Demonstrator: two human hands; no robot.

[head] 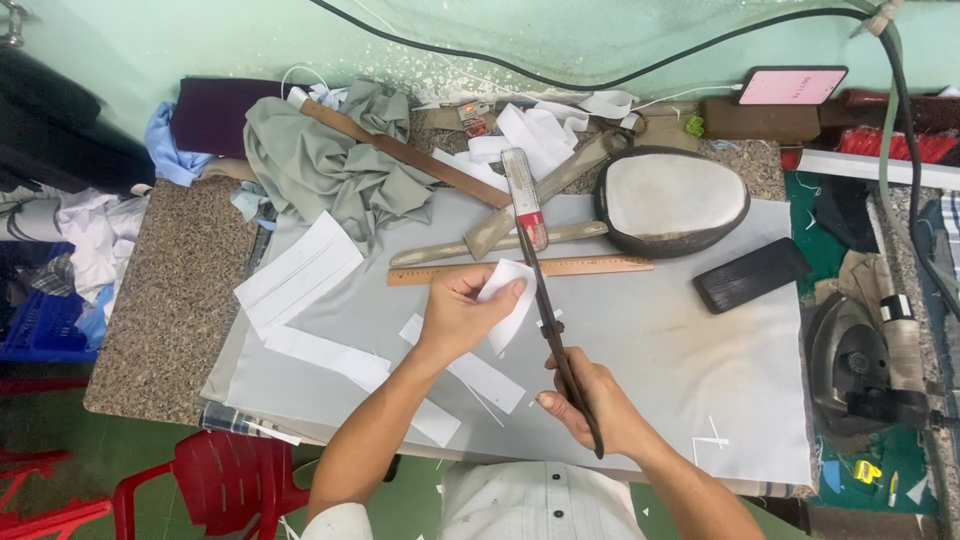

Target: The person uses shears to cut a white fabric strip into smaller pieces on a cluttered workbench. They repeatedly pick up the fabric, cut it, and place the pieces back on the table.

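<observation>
Right hand [590, 400] on scissors [555, 330] — white piece [508, 300]

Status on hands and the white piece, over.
Left hand holds white piece up. Right hand grips long scissors, blades at the piece's edge. Wooden ruler lies just beyond; nothing in the way.

A wooden ruler [520, 269] lies across the middle of the worktop [175, 300], on a grey cloth [680, 350]. Crumpled grey-green fabric [320, 165] is heaped near the far left corner, with white paper strips [300, 275] just in front of it. An oval padded form [670, 200] sits toward the far right, a black block [750, 275] beside it. An iron [860, 370] rests at the right edge. A red chair [220, 485] stands below the near left corner.
</observation>
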